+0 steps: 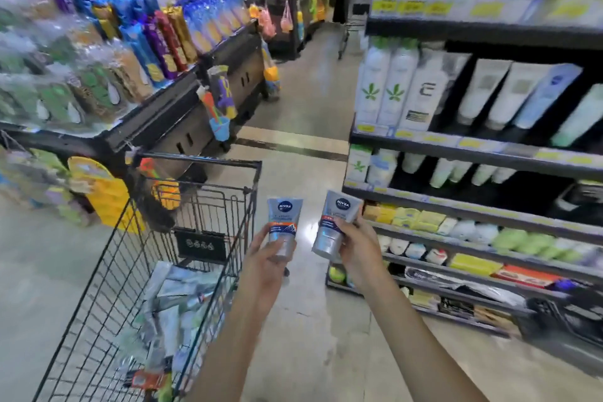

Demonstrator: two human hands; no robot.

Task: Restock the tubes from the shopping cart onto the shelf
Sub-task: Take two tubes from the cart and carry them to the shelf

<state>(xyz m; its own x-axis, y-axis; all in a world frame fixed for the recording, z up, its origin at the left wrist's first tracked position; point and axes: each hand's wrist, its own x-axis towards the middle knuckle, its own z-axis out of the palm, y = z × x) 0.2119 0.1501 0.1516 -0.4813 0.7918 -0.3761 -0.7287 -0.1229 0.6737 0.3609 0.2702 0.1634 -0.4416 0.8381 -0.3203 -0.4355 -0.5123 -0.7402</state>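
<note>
Silver tubes are out of the cart (137,271) already; left hand (264,258) grips one tube (283,222), right hand (354,248) grips another (336,225); next up, probably swinging right to the shelf (473,153) and finding their slot.

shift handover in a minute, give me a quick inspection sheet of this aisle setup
surface: shiny grey floor, nothing lying on the visible part
job's things: left tube and right tube, both grey, caps down; more packs piled in the shopping cart
clutter: hanging toys on the snack rack end
grippers: left hand holds the left tube, right hand holds the right tube
cables: nothing seen
surroundings: toiletries shelf at right, partly stocked; snack rack at left
</note>
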